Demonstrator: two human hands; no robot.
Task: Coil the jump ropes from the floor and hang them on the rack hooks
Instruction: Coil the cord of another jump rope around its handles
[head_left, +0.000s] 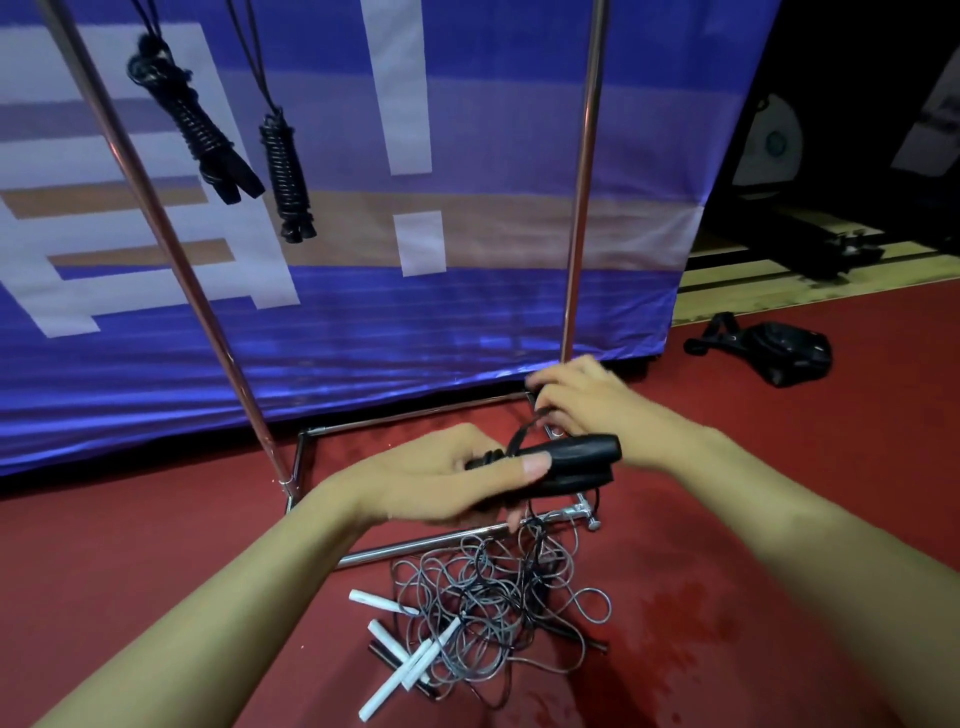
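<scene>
The black handles (566, 465) lie side by side, long axis roughly level, butt ends toward 3 o'clock, cord ends toward 9. The left hand (441, 475) grips them at the cord end, thumb laid along the top. The right hand (582, 400), at 1 o'clock from the handles, pinches the black cord (522, 431) that arcs up from them. Below, at 6 o'clock, a tangle of ropes (488, 613) with white handles lies on the floor (156, 561) against the rack's (579, 208) base. Two coiled ropes (285, 171) hang from the rack at 11 o'clock.
</scene>
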